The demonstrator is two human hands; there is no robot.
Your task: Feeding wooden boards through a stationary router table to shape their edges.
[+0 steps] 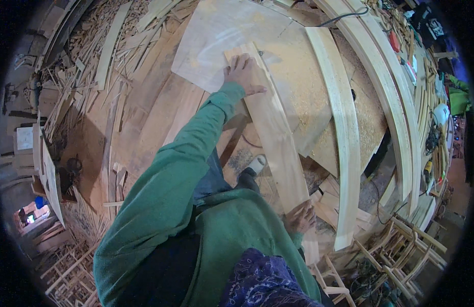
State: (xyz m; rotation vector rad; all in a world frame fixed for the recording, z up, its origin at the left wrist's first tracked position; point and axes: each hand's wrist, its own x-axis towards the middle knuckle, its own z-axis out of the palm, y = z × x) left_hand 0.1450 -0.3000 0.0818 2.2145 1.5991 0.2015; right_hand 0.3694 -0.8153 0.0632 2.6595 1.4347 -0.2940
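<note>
A long pale wooden plank (272, 138) runs from the sheet-topped work table (211, 46) back toward my body. My left hand (244, 74) lies on the plank's far end, fingers stretched forward and thumb out to the right. Close to my right side, my right hand (301, 217) grips the plank's near part, its fingers curled at the edge. Just right of the plank's far end, a small dark metal piece (261, 53) shows on the table top. Sawdust covers the table right of the plank.
Another long board (342, 128) lies to the right, with long thick beams (385, 87) beyond it. Offcuts and thin strips (127, 51) pile up at the far left. Wooden frames (400, 245) stand at the near right. A black cable (344, 16) crosses the far beams.
</note>
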